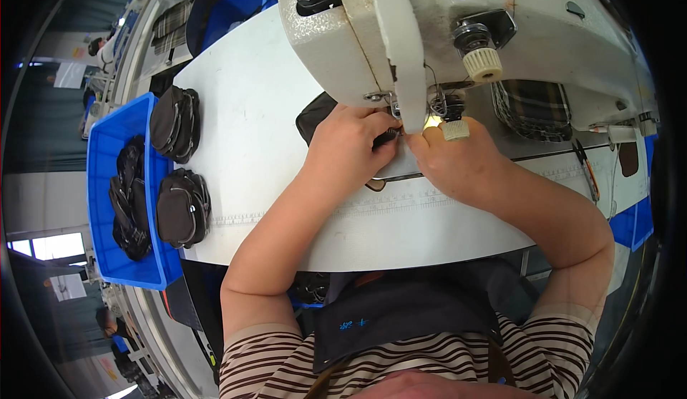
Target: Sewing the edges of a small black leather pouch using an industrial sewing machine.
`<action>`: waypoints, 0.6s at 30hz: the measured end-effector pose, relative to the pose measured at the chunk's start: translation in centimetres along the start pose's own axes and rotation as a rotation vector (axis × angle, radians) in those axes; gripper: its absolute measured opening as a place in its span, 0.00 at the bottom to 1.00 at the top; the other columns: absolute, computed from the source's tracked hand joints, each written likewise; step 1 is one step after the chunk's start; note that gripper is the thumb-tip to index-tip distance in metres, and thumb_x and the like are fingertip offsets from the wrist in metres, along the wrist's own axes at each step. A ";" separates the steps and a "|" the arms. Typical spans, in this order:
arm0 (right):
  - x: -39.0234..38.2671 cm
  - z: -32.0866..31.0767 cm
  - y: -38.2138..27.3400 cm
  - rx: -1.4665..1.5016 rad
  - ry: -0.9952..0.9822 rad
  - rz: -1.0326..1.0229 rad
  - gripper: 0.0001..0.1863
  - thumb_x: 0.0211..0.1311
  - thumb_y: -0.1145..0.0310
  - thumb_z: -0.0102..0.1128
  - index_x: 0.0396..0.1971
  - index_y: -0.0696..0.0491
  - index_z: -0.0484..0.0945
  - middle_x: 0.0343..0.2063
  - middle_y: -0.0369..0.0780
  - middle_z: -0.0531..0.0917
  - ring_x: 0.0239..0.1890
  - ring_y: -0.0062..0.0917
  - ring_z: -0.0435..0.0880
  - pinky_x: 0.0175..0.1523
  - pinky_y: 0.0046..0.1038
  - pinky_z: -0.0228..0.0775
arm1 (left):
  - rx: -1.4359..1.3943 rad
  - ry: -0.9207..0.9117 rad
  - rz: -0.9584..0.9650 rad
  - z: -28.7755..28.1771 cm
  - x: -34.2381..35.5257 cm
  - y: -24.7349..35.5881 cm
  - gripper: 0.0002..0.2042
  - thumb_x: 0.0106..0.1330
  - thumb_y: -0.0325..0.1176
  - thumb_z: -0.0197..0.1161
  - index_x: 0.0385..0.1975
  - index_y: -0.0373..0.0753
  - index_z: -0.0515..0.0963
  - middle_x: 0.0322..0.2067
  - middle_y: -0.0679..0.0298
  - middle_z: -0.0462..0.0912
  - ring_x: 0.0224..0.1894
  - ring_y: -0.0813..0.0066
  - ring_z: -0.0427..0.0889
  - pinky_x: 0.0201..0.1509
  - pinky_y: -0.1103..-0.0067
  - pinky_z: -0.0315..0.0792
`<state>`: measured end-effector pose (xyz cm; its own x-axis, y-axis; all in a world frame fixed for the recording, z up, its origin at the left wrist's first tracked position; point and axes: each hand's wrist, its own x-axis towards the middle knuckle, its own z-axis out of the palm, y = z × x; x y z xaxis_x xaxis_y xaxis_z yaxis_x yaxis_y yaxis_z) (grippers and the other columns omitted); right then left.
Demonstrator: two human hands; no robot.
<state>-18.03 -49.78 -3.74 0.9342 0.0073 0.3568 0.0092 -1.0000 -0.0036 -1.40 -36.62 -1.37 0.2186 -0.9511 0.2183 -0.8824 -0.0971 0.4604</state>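
A white sewing machine [336,45] reaches over the table from the right, its small lamp lit by the needle area. Beneath its head, my left hand [351,141] is closed on a dark fabric piece [315,116], which sticks out to the left of the fingers. My right hand [458,156] is closed just right of the needle, fingertips close to the left ones. What the right fingers pinch is hidden by the hand and machine parts. A small brown edge [376,184] shows below my left hand.
Two dark zippered pouches [184,208] stand at the table's left edge, beside a blue bin [168,256] holding dark pieces. Stacked plaid fabric [533,109] lies under the machine arm. Thread snips [587,170] rest at the right. A ruler scale [286,215] runs along the white tabletop [250,113].
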 end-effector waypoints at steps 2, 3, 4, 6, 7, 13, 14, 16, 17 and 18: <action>-0.2 0.4 0.2 0.034 -0.014 0.017 0.11 0.46 0.73 0.65 0.33 0.56 0.82 0.19 0.38 0.81 0.23 0.32 0.85 0.29 0.33 0.77 | 0.037 -0.037 0.002 -0.3 0.1 0.3 0.11 0.55 0.29 0.69 0.39 0.37 0.86 0.42 0.60 0.86 0.48 0.57 0.84 0.52 0.67 0.79; -0.2 0.5 0.3 0.029 0.001 0.001 0.10 0.46 0.73 0.65 0.32 0.56 0.82 0.19 0.38 0.81 0.23 0.32 0.85 0.29 0.33 0.77 | 0.029 -0.054 0.011 -0.5 0.0 0.4 0.12 0.56 0.30 0.69 0.40 0.38 0.86 0.43 0.60 0.86 0.48 0.57 0.83 0.52 0.68 0.79; -0.2 0.6 0.4 0.024 0.015 -0.016 0.10 0.46 0.73 0.65 0.32 0.55 0.82 0.18 0.38 0.81 0.22 0.32 0.85 0.29 0.34 0.77 | 0.021 -0.072 0.020 -0.6 0.0 0.5 0.12 0.57 0.30 0.69 0.41 0.38 0.86 0.44 0.60 0.86 0.49 0.57 0.83 0.52 0.68 0.79; -0.1 0.5 0.4 0.033 0.017 -0.015 0.10 0.46 0.73 0.65 0.31 0.55 0.82 0.18 0.38 0.81 0.22 0.32 0.85 0.29 0.33 0.76 | 0.037 -0.039 0.046 -0.2 -0.1 0.4 0.13 0.56 0.30 0.70 0.42 0.38 0.86 0.42 0.60 0.86 0.45 0.57 0.84 0.50 0.68 0.80; -0.1 0.4 0.4 0.042 0.018 -0.016 0.09 0.46 0.72 0.65 0.31 0.55 0.82 0.18 0.38 0.81 0.22 0.32 0.84 0.29 0.33 0.76 | 0.054 -0.005 0.071 0.0 -0.1 0.4 0.14 0.55 0.30 0.72 0.42 0.38 0.86 0.41 0.59 0.87 0.41 0.57 0.85 0.47 0.68 0.80; -0.2 -0.1 0.2 0.037 -0.058 -0.008 0.09 0.48 0.71 0.64 0.32 0.53 0.82 0.18 0.38 0.82 0.22 0.32 0.85 0.29 0.34 0.76 | 0.098 -0.002 0.090 0.1 -0.5 0.6 0.15 0.56 0.31 0.72 0.43 0.37 0.85 0.42 0.60 0.86 0.44 0.56 0.85 0.47 0.68 0.80; -0.2 0.0 0.1 0.039 -0.058 -0.011 0.09 0.48 0.71 0.64 0.32 0.53 0.82 0.18 0.38 0.82 0.22 0.32 0.85 0.29 0.34 0.76 | 0.099 -0.001 0.087 0.0 -0.5 0.6 0.15 0.56 0.31 0.72 0.43 0.37 0.85 0.42 0.60 0.86 0.44 0.56 0.85 0.47 0.68 0.80; -0.4 0.2 0.1 0.006 -0.054 0.016 0.09 0.49 0.71 0.64 0.32 0.53 0.83 0.19 0.38 0.82 0.23 0.32 0.85 0.30 0.34 0.77 | 0.087 -0.005 0.099 -0.1 -0.4 0.7 0.15 0.56 0.31 0.72 0.44 0.36 0.85 0.42 0.59 0.86 0.43 0.56 0.85 0.48 0.67 0.79; -0.6 0.3 0.2 0.007 -0.055 0.015 0.09 0.49 0.71 0.64 0.32 0.53 0.83 0.19 0.38 0.82 0.23 0.32 0.85 0.30 0.34 0.77 | 0.087 -0.006 0.097 -0.2 -0.4 0.8 0.15 0.56 0.31 0.72 0.44 0.36 0.85 0.42 0.59 0.86 0.43 0.56 0.85 0.48 0.67 0.79; -0.6 0.4 0.3 -0.003 -0.062 0.017 0.08 0.49 0.70 0.66 0.32 0.50 0.81 0.21 0.36 0.80 0.23 0.30 0.83 0.30 0.33 0.75 | 0.097 -0.013 0.086 -0.2 -0.3 0.9 0.15 0.56 0.31 0.71 0.44 0.37 0.85 0.42 0.59 0.86 0.43 0.56 0.85 0.47 0.67 0.79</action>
<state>-18.46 -50.12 -4.36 0.9545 -0.0089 0.2979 -0.0073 -1.0000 -0.0065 -2.16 -36.38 -0.81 0.1359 -0.9608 0.2416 -0.9337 -0.0427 0.3554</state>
